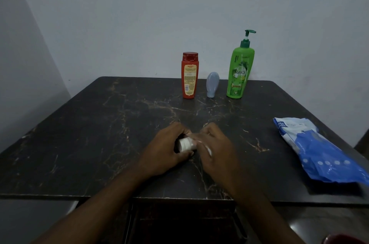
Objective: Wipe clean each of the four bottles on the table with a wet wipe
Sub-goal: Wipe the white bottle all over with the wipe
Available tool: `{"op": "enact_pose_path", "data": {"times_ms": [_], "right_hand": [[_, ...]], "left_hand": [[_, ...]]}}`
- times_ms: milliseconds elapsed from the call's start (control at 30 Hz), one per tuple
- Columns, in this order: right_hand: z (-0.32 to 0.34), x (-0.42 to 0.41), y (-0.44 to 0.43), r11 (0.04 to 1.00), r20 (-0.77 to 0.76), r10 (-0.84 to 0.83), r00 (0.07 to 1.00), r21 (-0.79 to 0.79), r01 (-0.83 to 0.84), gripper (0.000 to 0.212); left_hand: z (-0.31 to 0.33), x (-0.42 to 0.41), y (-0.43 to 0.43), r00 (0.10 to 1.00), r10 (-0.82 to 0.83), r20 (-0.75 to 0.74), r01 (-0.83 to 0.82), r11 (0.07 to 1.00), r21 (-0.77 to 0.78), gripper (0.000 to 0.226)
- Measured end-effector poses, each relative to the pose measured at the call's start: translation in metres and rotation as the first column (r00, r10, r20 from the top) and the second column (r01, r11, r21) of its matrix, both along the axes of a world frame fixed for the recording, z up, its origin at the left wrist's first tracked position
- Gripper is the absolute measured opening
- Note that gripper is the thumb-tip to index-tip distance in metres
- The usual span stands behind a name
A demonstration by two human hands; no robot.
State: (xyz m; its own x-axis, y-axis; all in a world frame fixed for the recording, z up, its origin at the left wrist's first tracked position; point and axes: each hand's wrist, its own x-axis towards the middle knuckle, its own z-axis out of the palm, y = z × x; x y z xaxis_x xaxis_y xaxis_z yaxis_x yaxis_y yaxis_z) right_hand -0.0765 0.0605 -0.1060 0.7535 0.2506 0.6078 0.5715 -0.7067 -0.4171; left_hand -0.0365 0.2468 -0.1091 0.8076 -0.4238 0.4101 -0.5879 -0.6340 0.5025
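Down at the near edge, both forearms reach in over the dark, marble-veined worktop, and the hands meet close to its middle. The left hand is wrapped around a small white bottle, lying on its side, fingers curled over the top and thumb tucked underneath. Any writing on it is too small to read. The right hand presses in against the bottle's other end, closed over a scrap of white, the wet wipe, which peeks out below the knuckles. Hands touching, bottle clamped between them, low over the surface.

Out to the right, near the worktop's edge, lies a blue and white wipes pack, flat and crumpled. There are letters on its upper corner but they are cut off and unreadable.

Moving to the far side, three bottles stand in a row near the back edge, close to the wall. On the left, a red bottle with a red cap, upright, its pale label full of fine print and a barcode, none of it legible. Just beside it, a small grey-blue bottle stands on its cap, leaning slightly. On the right, the tall green pump bottle, with "Vatika" readable across the front and "henna" running up its side.
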Motion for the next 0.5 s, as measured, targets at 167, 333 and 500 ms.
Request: {"op": "enact_pose_path", "data": {"times_ms": [167, 333, 500], "right_hand": [[0.0005, 0.0021, -0.0021, 0.989, -0.025, -0.147, 0.989, -0.012, 0.147, 0.025], [0.0019, -0.0049, 0.0039, 0.997, 0.0, 0.018, 1.0, -0.078, -0.018, 0.028], [0.0023, -0.0025, 0.0024, 0.994, 0.001, -0.101, 0.995, -0.035, 0.101, 0.03]], "left_hand": [[0.0002, -0.0001, -0.0001, 1.0, 0.001, 0.018, -0.001, 1.0, -0.005, 0.042], [0.0014, -0.0023, -0.0007, 0.999, -0.033, 0.004, 0.033, 0.999, -0.013, 0.038], [0.0015, -0.0032, -0.0008, 1.0, -0.013, 0.014, 0.013, 1.0, -0.006, 0.039]]}}
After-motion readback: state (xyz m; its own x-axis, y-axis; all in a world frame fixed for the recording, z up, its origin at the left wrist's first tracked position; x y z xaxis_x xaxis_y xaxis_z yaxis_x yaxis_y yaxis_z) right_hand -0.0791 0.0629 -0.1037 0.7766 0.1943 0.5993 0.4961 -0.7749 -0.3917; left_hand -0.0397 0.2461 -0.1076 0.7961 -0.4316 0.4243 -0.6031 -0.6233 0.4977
